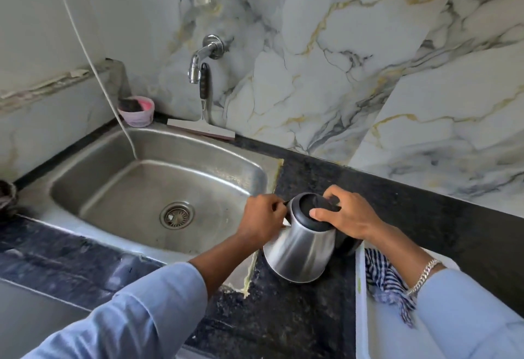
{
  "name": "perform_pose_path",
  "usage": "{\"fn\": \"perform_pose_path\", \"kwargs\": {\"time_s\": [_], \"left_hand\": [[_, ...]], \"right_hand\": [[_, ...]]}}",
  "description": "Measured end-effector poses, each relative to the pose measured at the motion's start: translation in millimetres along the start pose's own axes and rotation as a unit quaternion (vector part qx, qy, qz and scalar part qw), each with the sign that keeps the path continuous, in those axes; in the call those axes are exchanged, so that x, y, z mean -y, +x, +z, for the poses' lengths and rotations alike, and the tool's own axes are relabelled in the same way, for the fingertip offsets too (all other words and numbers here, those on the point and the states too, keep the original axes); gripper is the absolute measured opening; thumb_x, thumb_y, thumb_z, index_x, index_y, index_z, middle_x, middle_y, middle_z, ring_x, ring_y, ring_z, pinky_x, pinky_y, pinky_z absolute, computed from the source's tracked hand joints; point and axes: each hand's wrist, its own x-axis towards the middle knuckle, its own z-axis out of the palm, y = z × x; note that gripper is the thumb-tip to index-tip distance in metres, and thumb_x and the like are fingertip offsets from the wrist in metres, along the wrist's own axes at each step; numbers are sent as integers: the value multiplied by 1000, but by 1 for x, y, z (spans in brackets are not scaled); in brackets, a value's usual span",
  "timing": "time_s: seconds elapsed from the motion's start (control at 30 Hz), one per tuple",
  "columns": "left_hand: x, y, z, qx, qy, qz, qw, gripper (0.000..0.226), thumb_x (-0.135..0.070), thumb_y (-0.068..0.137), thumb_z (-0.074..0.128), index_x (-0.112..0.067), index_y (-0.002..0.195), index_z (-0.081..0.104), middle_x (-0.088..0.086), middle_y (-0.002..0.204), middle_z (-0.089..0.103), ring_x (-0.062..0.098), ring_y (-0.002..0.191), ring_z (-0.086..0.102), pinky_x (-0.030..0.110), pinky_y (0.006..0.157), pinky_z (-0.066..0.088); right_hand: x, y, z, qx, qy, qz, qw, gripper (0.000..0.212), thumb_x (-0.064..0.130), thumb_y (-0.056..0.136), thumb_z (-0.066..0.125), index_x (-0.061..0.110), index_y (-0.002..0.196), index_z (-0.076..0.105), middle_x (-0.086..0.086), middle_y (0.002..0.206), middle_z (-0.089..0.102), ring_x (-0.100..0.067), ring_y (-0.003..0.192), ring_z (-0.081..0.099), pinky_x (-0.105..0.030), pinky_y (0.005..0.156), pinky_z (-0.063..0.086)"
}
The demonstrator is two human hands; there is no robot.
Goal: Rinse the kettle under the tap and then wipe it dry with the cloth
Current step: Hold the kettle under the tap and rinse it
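Observation:
A steel kettle [300, 248] with a black lid stands on the dark counter just right of the sink. My right hand [346, 217] rests over its black lid, fingers curled on the top. My left hand [263, 217] pinches the lid's rim at the spout side. A blue-and-white striped cloth [382, 279] lies in a white tray [361, 302] at the lower right, partly hidden under my right forearm. The chrome tap [202, 56] sticks out of the marble wall above the sink; no water runs from it.
The steel sink [119, 171] with its drain [177, 215] lies left of the kettle. A squeegee [202, 129] leans against the wall under the tap. A pink tub [136, 112] sits at the sink's back left corner. A white cord [93, 69] hangs into the sink.

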Motion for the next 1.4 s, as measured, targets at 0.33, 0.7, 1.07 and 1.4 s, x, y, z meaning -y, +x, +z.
{"fn": "perform_pose_path", "kwargs": {"time_s": [0.33,0.7,1.07,1.4], "left_hand": [[27,74,-80,32,24,48,998,28,-5,75,45,-5,60,68,8,61,74,20,61,69,34,71,59],[78,199,-191,7,63,102,993,26,-7,81,50,-8,73,75,6,66,77,16,64,67,30,74,56],[136,308,-253,-124,-71,24,989,26,-12,97,46,-3,106,69,15,90,74,37,95,69,46,88,56],[127,337,-254,-65,-147,25,987,27,-3,94,53,-10,86,77,12,90,77,29,88,72,41,92,58]], "right_hand": [[91,53,1,15,-29,84,996,90,110,48,39,30,87,49,6,81,67,-14,72,65,-40,67,44],[198,174,25,-69,62,78,993,65,85,63,52,25,88,51,-3,84,70,-30,75,68,-45,74,55],[234,276,69,-122,186,119,968,66,83,63,60,19,74,48,-5,78,64,-36,83,68,-61,80,62],[242,295,71,-132,184,146,963,73,85,68,48,14,84,54,-16,94,71,-38,84,71,-61,83,62]]}}
